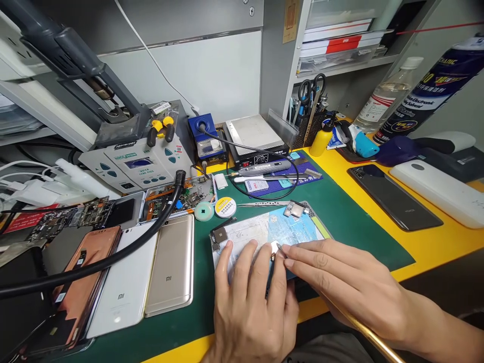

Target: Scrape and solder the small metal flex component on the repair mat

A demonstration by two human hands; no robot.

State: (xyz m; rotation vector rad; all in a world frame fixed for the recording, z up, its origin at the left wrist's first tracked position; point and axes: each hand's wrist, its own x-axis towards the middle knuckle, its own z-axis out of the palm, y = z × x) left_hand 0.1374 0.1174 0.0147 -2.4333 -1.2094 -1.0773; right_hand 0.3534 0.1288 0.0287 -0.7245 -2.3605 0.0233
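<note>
My left hand point(251, 302) lies with its fingers spread over a flat pad point(260, 222) with a worn white and light-blue surface. Its index fingertip is beside a small white piece point(274, 247), and the thumb is near the pad's front edge. In my right hand point(351, 282) is a thin gold-coloured rod-like tool point(372, 338), whose narrow dark tip points at the small white piece. Whether the tip touches it, I cannot tell. A small circuit board piece point(219, 234) rests at the pad's left end, and small silvery shielded parts point(296, 208) at its far right corner.
Tweezers point(262, 203) lie behind the pad, near a round yellow-labelled tin point(225, 207). Several phones, including a gold one point(172, 267), lie left under a black hose point(151, 234). A dark phone point(393, 196) is at right. A soldering station point(206, 136) stands behind.
</note>
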